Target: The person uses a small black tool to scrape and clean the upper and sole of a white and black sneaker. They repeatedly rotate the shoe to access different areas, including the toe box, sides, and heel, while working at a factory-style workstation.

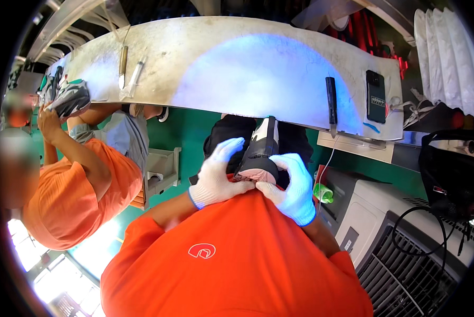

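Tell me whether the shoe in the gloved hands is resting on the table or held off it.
Held off it: the black-and-white shoe sits between the left hand and right hand, below the pale worktable's edge.

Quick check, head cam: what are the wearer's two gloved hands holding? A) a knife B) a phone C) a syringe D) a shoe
D: the left hand and right hand, both in white gloves, clasp a dark shoe against the orange shirt, while the phone, syringe and knife lie on the workbench.
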Demonstrator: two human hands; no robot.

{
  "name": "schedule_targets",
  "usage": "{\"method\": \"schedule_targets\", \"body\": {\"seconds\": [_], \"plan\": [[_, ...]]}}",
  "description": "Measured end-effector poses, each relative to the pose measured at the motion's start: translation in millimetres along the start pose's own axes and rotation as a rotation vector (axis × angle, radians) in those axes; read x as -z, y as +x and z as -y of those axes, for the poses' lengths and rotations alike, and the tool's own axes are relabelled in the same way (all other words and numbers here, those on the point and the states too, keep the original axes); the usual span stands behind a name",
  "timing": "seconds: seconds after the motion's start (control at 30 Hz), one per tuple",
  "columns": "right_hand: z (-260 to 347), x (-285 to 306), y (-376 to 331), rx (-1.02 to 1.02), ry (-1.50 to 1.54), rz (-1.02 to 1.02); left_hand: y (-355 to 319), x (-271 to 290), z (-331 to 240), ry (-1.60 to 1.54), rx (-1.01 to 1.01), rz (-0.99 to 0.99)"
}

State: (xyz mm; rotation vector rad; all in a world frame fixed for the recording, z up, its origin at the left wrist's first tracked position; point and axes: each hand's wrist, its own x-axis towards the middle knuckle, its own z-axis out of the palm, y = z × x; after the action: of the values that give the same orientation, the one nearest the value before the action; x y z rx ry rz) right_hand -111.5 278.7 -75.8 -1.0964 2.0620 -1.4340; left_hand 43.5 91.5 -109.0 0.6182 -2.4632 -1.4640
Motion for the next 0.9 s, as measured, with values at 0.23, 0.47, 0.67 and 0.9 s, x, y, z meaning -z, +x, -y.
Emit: {"method": "schedule_targets", "body": {"seconds": [0.23, 0.47, 0.67, 0.9], "plan": [[5, 0, -6, 0.069, -0.021, 0.042, 15, 18, -22, 0.199, -0.362, 0.021], [-1, 9, 0, 0.110, -0.008, 0.098, 21, 14, -4, 0.145, -0.492, 0.016], [-11, 2, 8, 0.061, 0.071, 0.076, 37, 15, -9, 0.002, -0.346, 0.095], [-14, -4, 21, 0.098, 0.149, 0.028, 47, 24, -22, -0.156, -0.202, 0.164]]}}
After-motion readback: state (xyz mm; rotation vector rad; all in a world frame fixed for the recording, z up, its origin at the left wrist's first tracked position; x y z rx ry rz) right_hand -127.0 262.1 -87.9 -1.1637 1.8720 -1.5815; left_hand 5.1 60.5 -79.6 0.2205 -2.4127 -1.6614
